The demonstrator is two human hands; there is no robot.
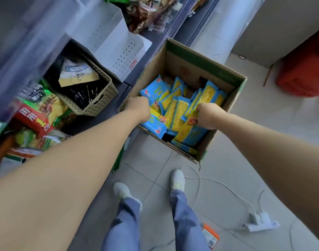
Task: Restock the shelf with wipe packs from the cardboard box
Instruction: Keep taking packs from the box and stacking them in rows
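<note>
As the person stands over the job, pale shoes (177, 179) planted on the grey tiles, a white power strip (260, 221) and its cable (197, 178) lie on the floor to their right, with a small orange packet (210, 234) nearer in. Both bare arms reach down and forward into the open cardboard box (191, 64), which sits on the floor right against the foot of the shelf (156, 36).

Left hand (138, 109) is down at the box's left side, knuckles up, fingers curled under and out of sight. I can't tell whether it has a pack or only the rim. Right hand (206, 115) is over on the right of the pile, fingers and thumb closed round the top edge of a wipe pack (186, 128) standing on end.

The rest of the wipe packs (173, 105), blue and yellow, lie jumbled in the bottom of the box, some flat, some leaning on each other.

Beyond the left arm, on the shelf, bright snack bags (41, 113) crowd the near end, then a beige slotted basket (93, 105) holding dark goods, then a white perforated bin (122, 57). Far right, a red crate (303, 75) sits on the floor by the wall.
</note>
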